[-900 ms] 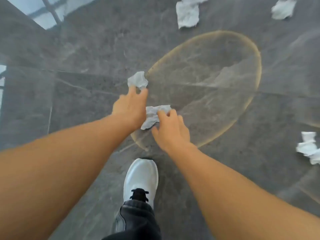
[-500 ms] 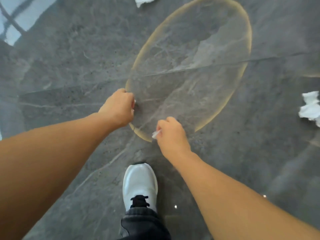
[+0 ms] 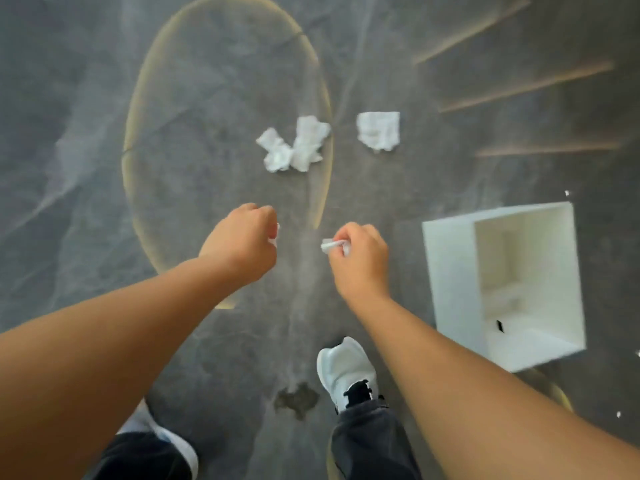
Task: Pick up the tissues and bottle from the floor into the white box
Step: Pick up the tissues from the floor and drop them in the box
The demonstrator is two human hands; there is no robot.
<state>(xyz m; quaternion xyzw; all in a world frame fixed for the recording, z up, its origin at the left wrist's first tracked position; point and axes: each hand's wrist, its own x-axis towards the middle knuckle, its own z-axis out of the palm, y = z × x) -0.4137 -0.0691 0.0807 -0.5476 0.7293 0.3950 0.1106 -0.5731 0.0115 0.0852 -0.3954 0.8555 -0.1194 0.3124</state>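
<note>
Clenching crumpled tissue in left hand [image 3: 242, 239] and right hand [image 3: 360, 252]; weighing almost nothing, soft, crushable anywhere. Heading toward white box [image 3: 450, 271] at three o'clock.

No text, label, brand, number or sign can be read anywhere in the frame. The white box [image 3: 450, 271] at the right of the frame shows plain walls, with only one small dark mark low on its inside, too small and blurred to read. The white shoe [image 3: 346, 368] at the lower centre shows dark patches near its laces, but no legible logo.
</note>
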